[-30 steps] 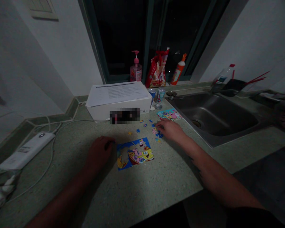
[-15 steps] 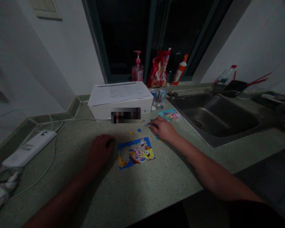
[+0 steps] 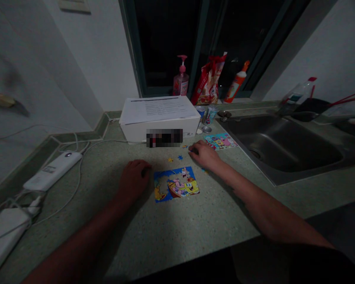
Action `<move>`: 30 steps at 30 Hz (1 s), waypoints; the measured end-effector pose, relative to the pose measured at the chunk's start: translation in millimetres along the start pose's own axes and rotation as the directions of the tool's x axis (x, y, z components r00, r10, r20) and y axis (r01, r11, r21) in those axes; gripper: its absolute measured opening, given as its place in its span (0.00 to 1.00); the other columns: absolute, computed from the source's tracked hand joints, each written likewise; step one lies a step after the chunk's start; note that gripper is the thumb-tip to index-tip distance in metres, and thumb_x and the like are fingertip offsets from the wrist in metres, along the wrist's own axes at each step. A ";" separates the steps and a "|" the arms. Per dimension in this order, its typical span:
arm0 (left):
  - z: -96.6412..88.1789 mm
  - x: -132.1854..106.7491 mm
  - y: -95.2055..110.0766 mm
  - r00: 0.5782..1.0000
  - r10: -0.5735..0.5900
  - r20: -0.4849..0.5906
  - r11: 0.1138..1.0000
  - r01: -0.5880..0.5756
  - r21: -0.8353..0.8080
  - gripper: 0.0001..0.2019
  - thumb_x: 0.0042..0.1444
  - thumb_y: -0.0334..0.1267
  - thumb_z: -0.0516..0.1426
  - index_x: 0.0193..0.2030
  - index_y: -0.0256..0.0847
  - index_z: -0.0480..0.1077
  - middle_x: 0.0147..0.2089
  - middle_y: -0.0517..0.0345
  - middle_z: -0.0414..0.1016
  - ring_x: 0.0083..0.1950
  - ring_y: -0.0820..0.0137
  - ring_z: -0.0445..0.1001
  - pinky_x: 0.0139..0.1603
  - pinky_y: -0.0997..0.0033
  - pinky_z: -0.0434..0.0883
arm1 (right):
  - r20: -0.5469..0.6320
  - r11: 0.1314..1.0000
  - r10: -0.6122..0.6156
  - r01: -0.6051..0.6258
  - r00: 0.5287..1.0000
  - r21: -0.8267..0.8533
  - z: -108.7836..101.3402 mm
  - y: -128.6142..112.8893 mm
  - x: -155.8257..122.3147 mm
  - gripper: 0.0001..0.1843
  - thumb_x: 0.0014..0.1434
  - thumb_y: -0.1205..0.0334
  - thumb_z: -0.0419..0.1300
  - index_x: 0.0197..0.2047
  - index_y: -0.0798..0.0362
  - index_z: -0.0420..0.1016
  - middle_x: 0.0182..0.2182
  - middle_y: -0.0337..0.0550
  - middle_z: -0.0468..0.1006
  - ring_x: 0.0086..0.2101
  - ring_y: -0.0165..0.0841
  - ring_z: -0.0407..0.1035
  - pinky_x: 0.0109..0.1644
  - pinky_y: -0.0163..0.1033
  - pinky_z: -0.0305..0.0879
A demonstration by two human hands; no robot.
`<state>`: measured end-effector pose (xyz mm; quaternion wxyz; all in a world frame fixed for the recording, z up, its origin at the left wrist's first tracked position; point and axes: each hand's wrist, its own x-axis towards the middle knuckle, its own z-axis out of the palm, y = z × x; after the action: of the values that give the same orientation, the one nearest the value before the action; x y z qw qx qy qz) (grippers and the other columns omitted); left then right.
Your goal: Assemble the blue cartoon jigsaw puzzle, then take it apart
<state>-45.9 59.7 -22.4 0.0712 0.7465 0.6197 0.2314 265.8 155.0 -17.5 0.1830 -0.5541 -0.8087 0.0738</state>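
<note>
A partly assembled cartoon jigsaw puzzle [image 3: 176, 184] lies flat on the speckled green counter [image 3: 154, 236], its blue-edged picture showing pink and yellow characters in a boat. My left hand [image 3: 133, 180] rests just left of it, fingers curled, touching no piece. My right hand [image 3: 204, 155] lies beyond the puzzle, fingertips down among small loose puzzle pieces [image 3: 175, 158]. Shadow hides whether those fingertips pinch a piece. A few more blue pieces [image 3: 205, 170] show under its wrist side. A small printed picture card [image 3: 221, 141] lies just past that hand.
A white box [image 3: 159, 132] topped with papers stands behind the puzzle. Behind it are a pink pump bottle [image 3: 181, 82], a red bag [image 3: 208, 81] and cans [image 3: 210, 114]. A steel sink [image 3: 284, 144] lies right. White power units [image 3: 53, 170] and cables lie left.
My right hand has slid left and away from the sink, off the cluster of blue pieces, toward the pieces near the box. The whole view has shifted as my head moved.
</note>
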 end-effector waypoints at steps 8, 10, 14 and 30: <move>-0.7 -1.5 -0.6 1.000 0.011 0.002 1.000 -0.011 0.010 0.13 0.61 0.31 0.54 0.45 0.40 0.79 0.49 0.46 0.81 0.54 0.53 0.76 0.61 0.48 0.72 | 0.034 0.999 -0.022 0.021 0.999 0.030 -0.5 5.3 0.2 0.07 0.63 0.64 0.62 0.43 0.53 0.82 0.41 0.51 0.78 0.44 0.42 0.73 0.50 0.45 0.68; -1.0 -1.5 -0.5 1.000 0.009 -0.001 1.000 -0.009 0.007 0.13 0.61 0.31 0.54 0.45 0.40 0.79 0.50 0.46 0.81 0.54 0.53 0.76 0.61 0.49 0.72 | 0.029 0.999 -0.017 0.017 0.999 0.028 -1.4 5.4 -1.0 0.10 0.64 0.63 0.63 0.47 0.54 0.82 0.44 0.52 0.78 0.46 0.43 0.74 0.53 0.46 0.68; -1.0 -1.2 -0.5 1.000 0.004 -0.005 1.000 -0.004 -0.003 0.13 0.60 0.32 0.54 0.45 0.40 0.79 0.49 0.45 0.81 0.53 0.52 0.76 0.60 0.48 0.72 | 0.043 1.000 -0.017 0.017 0.999 0.001 -5.1 4.3 -2.2 0.12 0.66 0.62 0.63 0.51 0.55 0.82 0.47 0.55 0.79 0.50 0.44 0.74 0.56 0.46 0.68; -2.5 -3.3 2.4 1.000 -0.016 -0.013 1.000 0.016 -0.016 0.12 0.62 0.34 0.54 0.46 0.42 0.78 0.49 0.47 0.81 0.53 0.54 0.77 0.59 0.49 0.73 | 0.069 1.000 0.023 -0.022 0.997 -0.003 -12.5 5.4 -1.4 0.08 0.64 0.65 0.65 0.47 0.54 0.83 0.44 0.51 0.79 0.47 0.41 0.74 0.55 0.43 0.67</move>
<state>-45.3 55.5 -20.0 0.0749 0.7393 0.6243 0.2408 275.6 154.7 -7.9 0.1536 -0.5604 -0.8084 0.0941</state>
